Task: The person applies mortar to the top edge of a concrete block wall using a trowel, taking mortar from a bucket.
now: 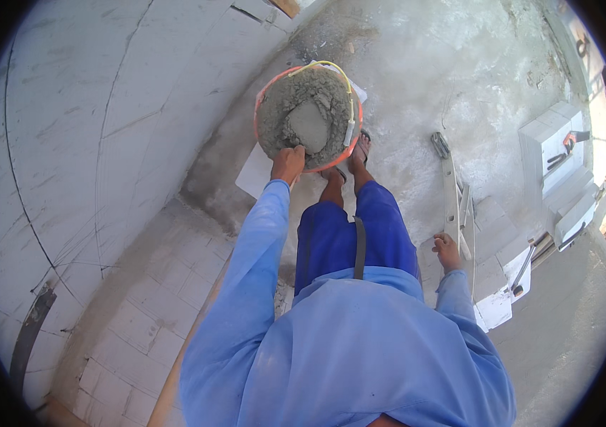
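An orange-rimmed bucket [357,135] full of wet grey mortar [324,92] stands by my feet, its yellow wire handle resting against the rim. My left hand [288,164] is closed at the bucket's near left edge. What its fingers grip is hidden. Just ahead of them a smooth rounded grey face [309,127] shows in the mortar; I cannot tell whether it is a tool's blade. My right hand [447,252] hangs low at my right side with loosely curled fingers and nothing visible in them. Close beside it lies a long pale metal bar [451,188].
A tall pale block wall [89,128] rises on the left, with a course of light blocks [146,327] at its foot. Stacks of white blocks [552,153] stand at the right, one bearing a red-and-black handsaw [570,141]. A hammer-like tool [522,269] lies on nearer blocks.
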Motion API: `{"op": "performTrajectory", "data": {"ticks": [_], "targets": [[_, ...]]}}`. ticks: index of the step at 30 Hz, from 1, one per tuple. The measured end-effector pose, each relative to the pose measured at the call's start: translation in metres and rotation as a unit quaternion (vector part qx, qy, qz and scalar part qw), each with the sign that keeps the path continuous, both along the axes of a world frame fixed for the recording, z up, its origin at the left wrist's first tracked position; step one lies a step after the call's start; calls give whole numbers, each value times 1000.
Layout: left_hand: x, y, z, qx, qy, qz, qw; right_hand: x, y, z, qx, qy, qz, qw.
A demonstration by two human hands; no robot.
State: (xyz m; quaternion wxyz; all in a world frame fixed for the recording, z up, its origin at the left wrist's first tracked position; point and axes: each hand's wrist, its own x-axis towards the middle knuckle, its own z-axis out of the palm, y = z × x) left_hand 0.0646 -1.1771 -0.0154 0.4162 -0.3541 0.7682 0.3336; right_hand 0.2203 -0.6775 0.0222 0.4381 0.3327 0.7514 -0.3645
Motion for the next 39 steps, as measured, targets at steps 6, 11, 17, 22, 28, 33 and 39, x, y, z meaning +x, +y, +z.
{"op": "performTrajectory", "data": {"ticks": [6,11,17,22,28,33,39], "targets": [[25,-4,8,24,47,56,997,-26,22,15,28,-1,39,999],[49,-17,40,-16,127,19,992,-74,9,11,16,19,106,994],[66,-60,138,76,177,-25,981,-134,-48,13,-17,52,151,987],[67,-99,224,80,147,123,978,-173,-105,8,-49,108,193,974],[61,-162,256,89,175,105,975,-245,-229,65,-70,235,222,944],[60,-208,298,142,238,12,961,-250,-311,168,-58,289,189,937],[60,-240,395,195,136,34,971,-215,-387,276,-59,332,102,936]]}}
